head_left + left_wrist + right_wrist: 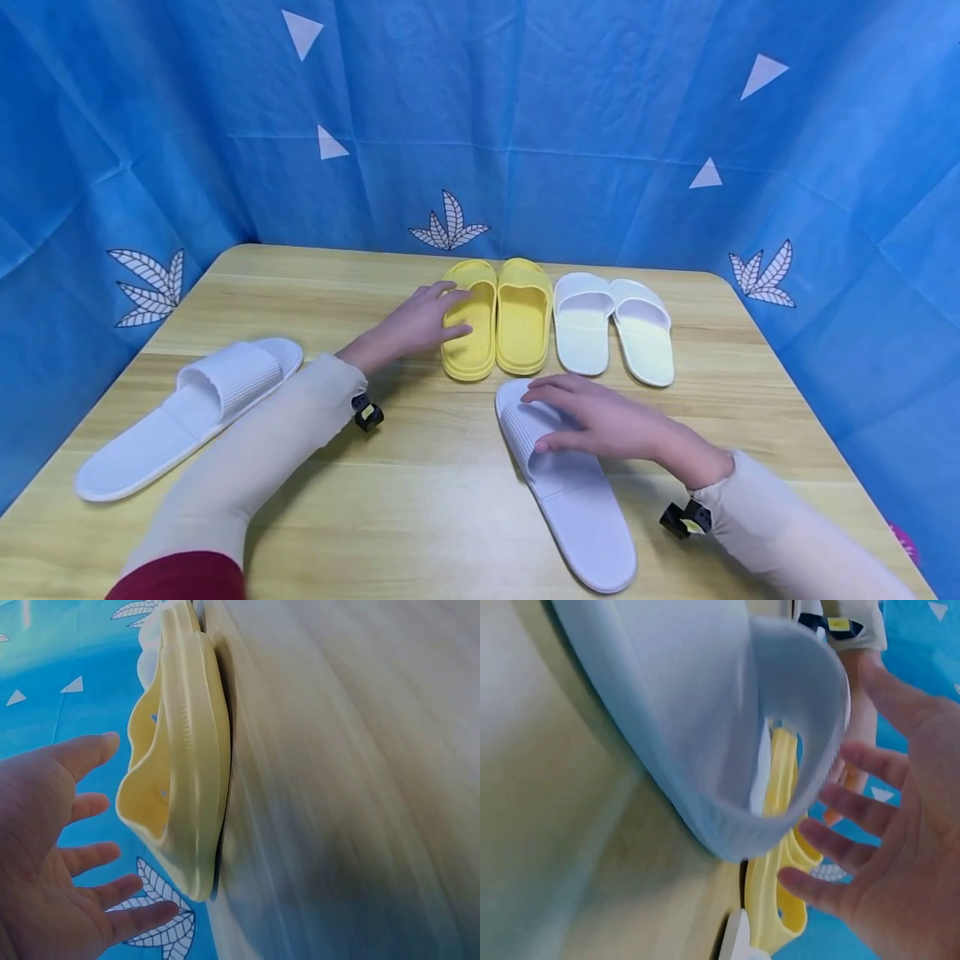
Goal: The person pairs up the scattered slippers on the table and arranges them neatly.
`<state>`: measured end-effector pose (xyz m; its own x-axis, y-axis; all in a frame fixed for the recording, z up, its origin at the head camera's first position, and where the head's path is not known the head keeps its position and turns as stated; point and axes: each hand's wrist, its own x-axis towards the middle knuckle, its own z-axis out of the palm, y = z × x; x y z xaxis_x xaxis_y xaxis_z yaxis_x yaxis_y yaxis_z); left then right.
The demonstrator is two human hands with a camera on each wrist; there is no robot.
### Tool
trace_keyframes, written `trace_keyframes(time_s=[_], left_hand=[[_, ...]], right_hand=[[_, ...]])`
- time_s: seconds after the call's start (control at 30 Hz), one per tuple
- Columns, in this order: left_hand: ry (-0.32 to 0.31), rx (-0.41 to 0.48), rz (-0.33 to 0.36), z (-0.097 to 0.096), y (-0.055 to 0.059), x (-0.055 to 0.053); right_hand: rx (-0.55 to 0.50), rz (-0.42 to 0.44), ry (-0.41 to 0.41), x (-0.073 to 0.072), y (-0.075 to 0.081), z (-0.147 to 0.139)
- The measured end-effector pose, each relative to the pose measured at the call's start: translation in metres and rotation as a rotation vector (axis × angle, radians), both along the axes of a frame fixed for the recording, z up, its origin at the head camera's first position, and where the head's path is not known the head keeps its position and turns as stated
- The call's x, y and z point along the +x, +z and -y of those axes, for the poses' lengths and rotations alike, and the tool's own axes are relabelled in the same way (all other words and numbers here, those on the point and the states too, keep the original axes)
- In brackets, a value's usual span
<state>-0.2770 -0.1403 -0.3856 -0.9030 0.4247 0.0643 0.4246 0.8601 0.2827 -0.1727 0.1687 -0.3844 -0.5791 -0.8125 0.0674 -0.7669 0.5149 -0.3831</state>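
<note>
Two yellow slippers [522, 325] stand side by side at the back middle of the table. My left hand [422, 323] hovers at the left yellow slipper, fingers spread and holding nothing; the left wrist view shows a gap between the fingers and the yellow slipper [196, 765]. Over the strap of a large white slipper [581, 508] is my right hand [600, 417], its fingers apart and gripping nothing. That slipper lies slanted, toe pointing away from me. In the right wrist view, the fingertips of the right hand [900, 817] are close by the strap [802, 697].
A matching large white slipper [150, 446] lies at the table's left, beyond my left forearm. Right of the yellow pair are two small white slippers [582, 333], their straps touching. A blue patterned curtain [525, 108] encloses the wooden table [390, 517] at back and sides.
</note>
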Motion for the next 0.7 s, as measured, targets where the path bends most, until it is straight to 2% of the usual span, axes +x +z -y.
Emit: trace_keyframes(time_s=[0.1, 0.33, 0.7], left_hand=[[0.011, -0.006, -0.008, 0.007, 0.002, 0.005], [-0.030, -0.025, -0.051, 0.024, 0.007, 0.017], [-0.056, -0.042, -0.039, 0.051, 0.013, 0.037]], right_hand=[[0.001, -0.027, -0.041, 0.007, -0.001, 0.003], [0.022, -0.113, -0.091, 0.017, -0.005, 0.007], [0.066, -0.169, -0.156, 0.027, -0.013, 0.013]])
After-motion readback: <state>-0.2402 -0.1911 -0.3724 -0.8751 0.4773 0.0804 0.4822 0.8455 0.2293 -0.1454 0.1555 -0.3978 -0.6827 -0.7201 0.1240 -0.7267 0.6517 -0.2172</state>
